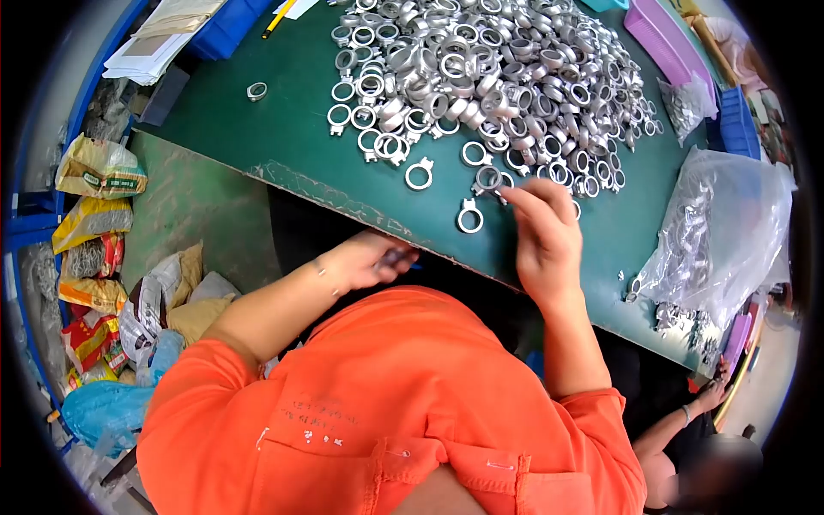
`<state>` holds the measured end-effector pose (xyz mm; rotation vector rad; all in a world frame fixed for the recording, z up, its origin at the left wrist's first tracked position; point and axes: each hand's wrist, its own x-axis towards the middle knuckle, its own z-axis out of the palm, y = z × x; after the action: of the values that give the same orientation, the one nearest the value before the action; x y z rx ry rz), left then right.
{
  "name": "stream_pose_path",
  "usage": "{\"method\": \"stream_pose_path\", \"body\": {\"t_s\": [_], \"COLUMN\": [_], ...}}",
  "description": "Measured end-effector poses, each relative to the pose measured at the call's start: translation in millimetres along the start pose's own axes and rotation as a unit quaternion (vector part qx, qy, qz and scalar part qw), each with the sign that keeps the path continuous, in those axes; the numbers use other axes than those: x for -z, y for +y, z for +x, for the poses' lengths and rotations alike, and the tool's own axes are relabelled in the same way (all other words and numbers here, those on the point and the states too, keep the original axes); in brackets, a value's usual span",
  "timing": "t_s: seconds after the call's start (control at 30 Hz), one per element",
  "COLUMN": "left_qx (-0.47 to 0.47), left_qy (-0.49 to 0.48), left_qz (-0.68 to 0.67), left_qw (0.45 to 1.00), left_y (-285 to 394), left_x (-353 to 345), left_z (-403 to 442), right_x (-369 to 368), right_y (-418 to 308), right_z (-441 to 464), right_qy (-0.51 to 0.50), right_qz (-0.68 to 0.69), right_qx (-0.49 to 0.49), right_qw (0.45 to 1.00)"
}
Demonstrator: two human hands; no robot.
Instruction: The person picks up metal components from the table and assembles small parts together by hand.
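Note:
A large heap of silvery metal rings (481,69) with small lugs lies on the green table (292,129). My right hand (547,227) is over the table at the heap's near side, its fingertips beside a ring (488,178); thumb and fingers are drawn together, and whether they grip that ring is unclear. Single rings lie nearby, one (469,216) left of the hand and another (419,174) farther left. My left hand (378,260) is at the table's near edge, palm partly turned up, its fingers curled, dark and blurred; anything inside it cannot be made out.
One ring (257,91) lies apart at the left. A clear plastic bag (721,232) of metal parts rests on the right, near a pink basket (669,43) and a blue bin (739,122). Sacks (99,167) stand left. A co-worker's hand (711,395) shows at lower right.

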<state>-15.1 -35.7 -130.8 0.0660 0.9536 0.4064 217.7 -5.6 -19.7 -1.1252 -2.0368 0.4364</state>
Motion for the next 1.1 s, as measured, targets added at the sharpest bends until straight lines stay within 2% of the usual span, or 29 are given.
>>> {"method": "stream_pose_path", "body": {"t_s": [0.03,0.1,0.13,0.2,0.23,0.33,0.37,0.4,0.47,0.5,0.53,0.57,0.6,0.63,0.67,0.73,0.77,0.8,0.83,0.87,0.93,0.97,1.0,1.1], "left_qx": [-0.05,-0.164,-0.204,-0.271,-0.296,-0.384,-0.43,-0.483,-0.583,-0.604,-0.586,-0.533,-0.409,-0.277,-0.214,-0.298,-0.28,-0.256,-0.326,-0.389,-0.405,-0.422,-0.422,-0.347], "left_qy": [-0.103,-0.146,-0.174,-0.19,-0.188,-0.139,-0.104,-0.063,0.027,0.048,0.044,0.026,-0.006,-0.022,-0.058,-0.152,-0.151,-0.145,-0.15,-0.145,-0.079,-0.063,-0.068,-0.088], "left_qz": [-0.062,-0.241,-0.272,-0.248,-0.222,-0.077,0.021,0.145,0.396,0.476,0.531,0.568,0.591,0.614,0.677,0.639,0.503,0.353,0.254,0.185,0.165,0.2,0.202,0.081], "left_qw": [0.991,0.945,0.924,0.91,0.91,0.91,0.897,0.861,0.709,0.637,0.611,0.627,0.695,0.739,0.702,0.693,0.803,0.888,0.898,0.891,0.896,0.882,0.881,0.93], "left_y": [-7.1,19.5,27.9,39.5,41.5,41.8,38.6,33.5,20.2,10.8,1.7,-7.6,-9.6,-11.7,2.3,11.0,9.0,5.7,5.1,2.7,6.5,6.6,7.3,5.0], "left_x": [24.0,-46.4,-55.6,-56.3,-54.4,-45.5,-42.0,-38.7,-29.3,-24.4,-18.9,-13.7,-13.6,-13.4,-34.0,-51.7,-60.8,-70.7,-79.8,-86.2,-93.2,-94.1,-96.8,-101.0], "left_z": [40.5,15.1,21.9,38.1,44.0,59.3,63.5,67.5,70.5,68.7,61.4,51.7,28.8,5.8,-30.9,-66.9,-79.6,-86.8,-87.1,-81.7,-71.4,-66.8,-66.2,-63.9], "right_x": [-3.8,-12.7,-13.8,-13.6,-13.4,-5.1,-5.5,-4.5,-4.2,-2.3,-2.4,-3.3,-3.8,-4.5,-5.3,-7.6,-7.7,-6.5,-5.9,-5.7,-9.5,-5.1,-6.9,-4.5], "right_y": [-1.6,-2.4,-0.6,3.1,0.5,-8.3,-0.9,-1.8,-5.6,-6.5,-5.2,-3.1,-2.0,-3.5,-4.6,-7.6,-8.5,-8.8,-10.7,-17.2,-26.0,-26.8,-28.1,-31.8], "right_z": [5.9,13.8,12.3,10.3,7.3,-2.6,-8.4,-11.0,-17.0,-18.9,-20.9,-23.2,-25.1,-26.0,-26.6,-27.2,-26.7,-25.9,-24.4,-22.1,-26.2,-25.5,-28.3,-29.1], "right_qy": [-0.019,-0.019,-0.016,0.024,0.035,0.032,0.034,0.034,0.05,0.038,0.038,0.028,0.017,0.019,0.018,0.04,0.037,0.049,0.061,0.077,0.102,0.076,0.075,0.028], "right_qz": [-0.052,-0.122,-0.125,-0.097,-0.045,0.158,0.203,0.201,0.352,0.359,0.359,0.373,0.387,0.399,0.401,0.441,0.445,0.328,0.204,0.132,0.079,0.02,-0.002,0.045], "right_qx": [0.009,0.026,0.028,0.038,-0.007,-0.155,-0.133,-0.134,-0.185,-0.185,-0.187,-0.164,-0.14,-0.141,-0.142,-0.152,-0.151,-0.096,-0.038,0.004,0.056,0.119,0.142,0.226], "right_qw": [0.998,0.992,0.992,0.994,0.998,0.975,0.97,0.97,0.916,0.914,0.913,0.913,0.911,0.906,0.905,0.883,0.882,0.939,0.976,0.988,0.99,0.99,0.987,0.973]}}
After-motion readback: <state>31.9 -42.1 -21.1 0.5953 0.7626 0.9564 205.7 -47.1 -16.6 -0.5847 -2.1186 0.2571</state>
